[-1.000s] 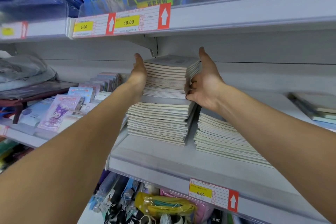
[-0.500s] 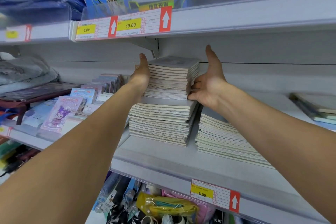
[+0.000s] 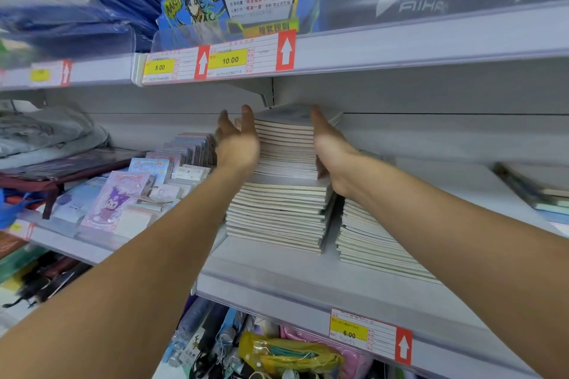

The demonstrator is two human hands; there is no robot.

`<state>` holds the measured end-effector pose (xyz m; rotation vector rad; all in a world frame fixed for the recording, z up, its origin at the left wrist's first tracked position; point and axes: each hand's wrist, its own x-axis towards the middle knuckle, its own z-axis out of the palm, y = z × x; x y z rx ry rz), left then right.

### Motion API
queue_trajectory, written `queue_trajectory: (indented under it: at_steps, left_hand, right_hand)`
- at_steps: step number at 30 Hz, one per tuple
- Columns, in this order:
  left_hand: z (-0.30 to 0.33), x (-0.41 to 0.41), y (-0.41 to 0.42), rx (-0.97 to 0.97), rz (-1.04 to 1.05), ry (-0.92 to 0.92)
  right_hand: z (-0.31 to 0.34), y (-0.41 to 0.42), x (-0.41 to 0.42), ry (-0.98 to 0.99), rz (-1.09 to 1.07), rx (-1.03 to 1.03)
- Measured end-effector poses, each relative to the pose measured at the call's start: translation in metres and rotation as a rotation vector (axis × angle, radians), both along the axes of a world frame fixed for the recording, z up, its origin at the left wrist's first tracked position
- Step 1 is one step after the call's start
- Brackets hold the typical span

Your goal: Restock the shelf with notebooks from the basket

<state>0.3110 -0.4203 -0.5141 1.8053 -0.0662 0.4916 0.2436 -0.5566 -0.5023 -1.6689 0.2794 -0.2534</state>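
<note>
An upper pile of cream-edged notebooks point(image 3: 286, 144) sits slightly askew on a lower pile point(image 3: 277, 215) on the white shelf point(image 3: 277, 274). My left hand point(image 3: 237, 141) is at the upper pile's left side, fingers straight and spread, palm facing the pile. My right hand point(image 3: 331, 151) lies flat against the pile's right side, thumb pointing up along its edge; its fingers are mostly hidden behind the pile. A second, lower pile of notebooks point(image 3: 369, 240) lies to the right. The basket is out of view.
The upper shelf's edge with price tags point(image 3: 231, 60) hangs close above the pile. Character notepads and card packs point(image 3: 129, 194) fill the shelf to the left. More notebooks point(image 3: 542, 191) lie at the far right. Bagged goods point(image 3: 289, 354) hang below.
My left hand has come off the pile's side a little and spread its fingers. My right hand has flattened against the right side. The view has tilted upward.
</note>
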Motion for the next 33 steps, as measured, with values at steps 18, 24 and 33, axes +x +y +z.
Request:
queue_trajectory:
  at_steps: [18,24,33]
  left_hand:
    - [-0.028,0.000,-0.035,0.820,0.090,-0.686]
    - [-0.026,-0.003,-0.036,0.797,0.057,-0.604]
    - [-0.005,-0.045,-0.013,0.533,-0.401,-0.200]
  right_hand:
    - [-0.016,0.006,0.045,-0.240,-0.111,0.260]
    - [-0.016,0.006,0.039,-0.179,-0.081,0.139]
    - [-0.023,-0.011,-0.004,-0.290,0.015,-0.290]
